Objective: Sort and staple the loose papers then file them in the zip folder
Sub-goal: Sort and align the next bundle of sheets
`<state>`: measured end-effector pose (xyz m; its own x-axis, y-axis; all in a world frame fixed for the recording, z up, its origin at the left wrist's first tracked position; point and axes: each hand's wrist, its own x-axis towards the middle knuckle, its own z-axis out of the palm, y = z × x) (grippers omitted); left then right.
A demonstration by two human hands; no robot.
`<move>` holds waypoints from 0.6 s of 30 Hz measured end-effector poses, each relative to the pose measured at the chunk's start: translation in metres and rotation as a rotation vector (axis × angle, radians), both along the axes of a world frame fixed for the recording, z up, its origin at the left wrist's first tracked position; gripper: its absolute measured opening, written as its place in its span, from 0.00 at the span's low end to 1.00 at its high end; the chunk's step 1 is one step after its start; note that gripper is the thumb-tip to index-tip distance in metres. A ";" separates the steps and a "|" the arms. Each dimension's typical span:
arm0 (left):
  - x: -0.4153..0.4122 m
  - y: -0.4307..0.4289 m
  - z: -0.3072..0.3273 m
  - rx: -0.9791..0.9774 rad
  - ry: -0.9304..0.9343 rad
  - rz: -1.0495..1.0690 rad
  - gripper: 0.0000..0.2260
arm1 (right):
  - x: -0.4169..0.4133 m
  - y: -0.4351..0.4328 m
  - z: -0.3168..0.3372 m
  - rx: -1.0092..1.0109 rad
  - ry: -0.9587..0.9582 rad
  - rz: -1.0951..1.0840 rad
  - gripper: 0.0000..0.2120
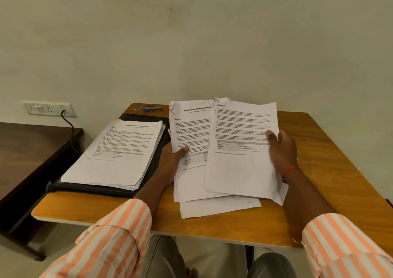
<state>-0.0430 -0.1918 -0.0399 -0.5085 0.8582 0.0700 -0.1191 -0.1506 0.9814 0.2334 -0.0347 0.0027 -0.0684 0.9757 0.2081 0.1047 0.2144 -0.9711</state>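
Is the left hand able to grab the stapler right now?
Probably not yet: the left hand grips a sheet. The stapler lies uncovered at the far edge of the table, so with the sheet set down the way looks free.

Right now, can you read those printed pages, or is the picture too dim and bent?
Head view: dim, warm light, no glare; the heading on the page in the left hand is legible, small print there and on the sheet in the right hand blurs; the table edge bows from the wide lens; the stapler looks soft.
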 end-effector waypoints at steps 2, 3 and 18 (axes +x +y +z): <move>0.000 -0.001 -0.001 -0.005 0.015 -0.005 0.16 | 0.008 0.004 -0.001 -0.057 -0.006 0.056 0.10; 0.000 -0.001 0.000 -0.009 0.014 -0.007 0.17 | 0.011 0.004 -0.003 -0.094 0.002 0.111 0.10; 0.003 0.005 -0.004 -0.061 0.081 0.107 0.10 | -0.017 -0.023 -0.036 -0.135 0.108 0.221 0.12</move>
<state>-0.0397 -0.1868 -0.0443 -0.5920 0.8034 0.0641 -0.0259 -0.0985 0.9948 0.2163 -0.0579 -0.0330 -0.2667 0.9591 0.0949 -0.0359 0.0885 -0.9954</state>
